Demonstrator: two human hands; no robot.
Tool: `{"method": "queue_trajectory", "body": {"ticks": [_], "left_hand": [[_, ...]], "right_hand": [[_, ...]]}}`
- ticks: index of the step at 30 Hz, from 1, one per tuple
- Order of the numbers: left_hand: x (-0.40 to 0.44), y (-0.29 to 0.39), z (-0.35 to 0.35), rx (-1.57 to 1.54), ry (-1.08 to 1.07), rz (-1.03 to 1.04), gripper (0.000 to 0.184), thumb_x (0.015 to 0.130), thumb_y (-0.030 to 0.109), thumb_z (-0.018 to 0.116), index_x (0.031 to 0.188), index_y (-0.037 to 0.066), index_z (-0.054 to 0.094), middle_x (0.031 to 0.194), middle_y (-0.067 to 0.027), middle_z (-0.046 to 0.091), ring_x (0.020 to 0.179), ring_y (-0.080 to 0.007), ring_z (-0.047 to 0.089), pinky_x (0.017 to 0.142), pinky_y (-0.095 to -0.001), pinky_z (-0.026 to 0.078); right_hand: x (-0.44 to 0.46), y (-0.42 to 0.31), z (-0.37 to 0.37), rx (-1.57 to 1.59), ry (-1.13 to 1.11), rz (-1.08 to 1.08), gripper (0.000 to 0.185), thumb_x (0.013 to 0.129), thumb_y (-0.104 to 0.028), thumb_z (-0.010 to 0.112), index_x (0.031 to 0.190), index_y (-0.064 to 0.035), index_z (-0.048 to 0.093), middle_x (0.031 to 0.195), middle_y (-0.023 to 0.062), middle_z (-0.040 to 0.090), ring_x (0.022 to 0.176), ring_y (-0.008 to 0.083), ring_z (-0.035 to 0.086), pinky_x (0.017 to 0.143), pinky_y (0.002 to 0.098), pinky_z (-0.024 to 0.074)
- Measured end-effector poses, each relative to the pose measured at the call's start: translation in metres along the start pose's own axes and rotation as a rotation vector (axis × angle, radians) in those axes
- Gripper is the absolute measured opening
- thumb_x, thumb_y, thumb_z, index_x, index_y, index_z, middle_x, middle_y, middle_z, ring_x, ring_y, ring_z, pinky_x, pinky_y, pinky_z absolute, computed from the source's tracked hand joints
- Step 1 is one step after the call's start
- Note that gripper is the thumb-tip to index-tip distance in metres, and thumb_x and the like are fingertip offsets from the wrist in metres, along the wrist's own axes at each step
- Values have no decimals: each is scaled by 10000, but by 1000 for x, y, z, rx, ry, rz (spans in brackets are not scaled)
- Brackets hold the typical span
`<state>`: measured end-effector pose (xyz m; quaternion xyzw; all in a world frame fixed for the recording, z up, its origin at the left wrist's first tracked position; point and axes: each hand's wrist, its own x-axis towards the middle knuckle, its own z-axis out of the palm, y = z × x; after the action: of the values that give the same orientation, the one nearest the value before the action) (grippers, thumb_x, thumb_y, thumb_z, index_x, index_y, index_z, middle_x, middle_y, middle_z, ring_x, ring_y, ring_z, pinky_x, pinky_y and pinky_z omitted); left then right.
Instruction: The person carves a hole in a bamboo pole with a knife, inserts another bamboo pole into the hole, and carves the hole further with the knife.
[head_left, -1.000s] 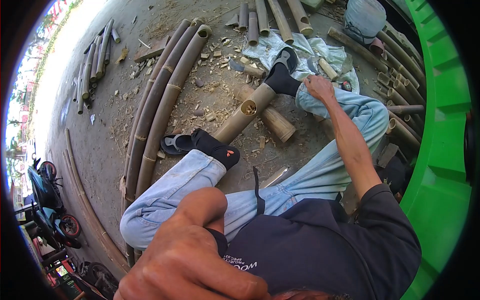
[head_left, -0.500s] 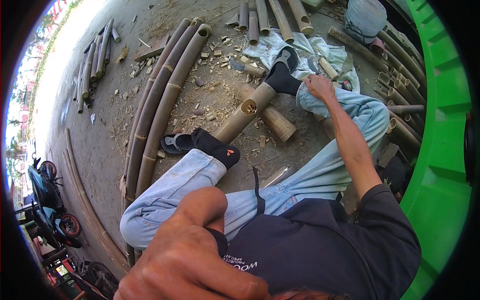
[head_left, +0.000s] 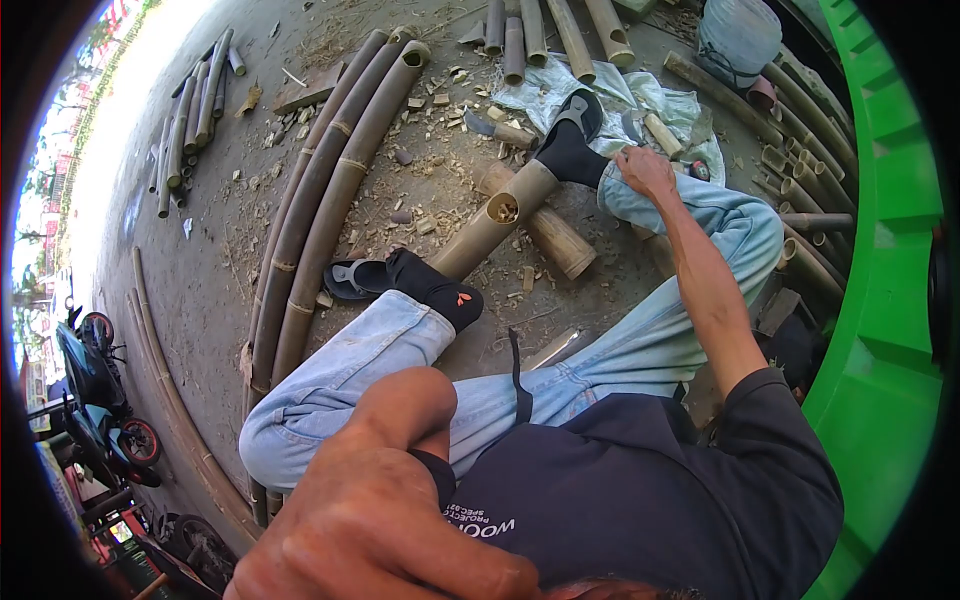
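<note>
My right hand [head_left: 648,172] is closed on the cuff of the light-blue jeans [head_left: 622,196] at my right ankle. My left hand [head_left: 380,535] is raised very close to the camera, its fingers bent; the fingertips and anything in them are out of sight. Between my feet lies a bamboo tube [head_left: 478,238] with an oval hole cut in its side and chips inside. It rests across a shorter bamboo piece [head_left: 560,242]. Near my right foot lies a curved blade with a wooden handle [head_left: 512,135]. A black strap [head_left: 520,380] hangs by my lap.
Long bamboo poles [head_left: 330,200] lie to the left, with shorter tubes [head_left: 190,125] beyond. Wood chips litter the floor. A white sack [head_left: 690,110], a translucent container [head_left: 738,42] and stacked bamboo [head_left: 815,185] are at right, beside a green panel [head_left: 890,300]. A motorcycle [head_left: 105,385] stands far left.
The view has shifted slightly, so the floor and bamboo appear a little to the right. My right hand stays at the cuff and my left hand stays raised near the camera.
</note>
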<state>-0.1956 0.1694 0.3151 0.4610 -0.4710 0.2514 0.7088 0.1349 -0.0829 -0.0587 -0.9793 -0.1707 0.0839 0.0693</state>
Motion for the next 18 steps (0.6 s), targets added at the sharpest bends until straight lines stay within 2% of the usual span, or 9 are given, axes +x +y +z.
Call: {"method": "queue_trajectory", "body": {"ticks": [18], "left_hand": [[-3, 1, -1, 14, 17, -11, 195, 843, -28, 656, 662, 22, 604, 587, -107, 612, 519, -256, 609, 475, -362, 517]], "right_hand": [[4, 4, 6, -16, -10, -6, 462, 1011, -455, 498, 1158, -82, 725, 1122, 249, 724, 1059, 436, 692, 939, 542, 538]]}}
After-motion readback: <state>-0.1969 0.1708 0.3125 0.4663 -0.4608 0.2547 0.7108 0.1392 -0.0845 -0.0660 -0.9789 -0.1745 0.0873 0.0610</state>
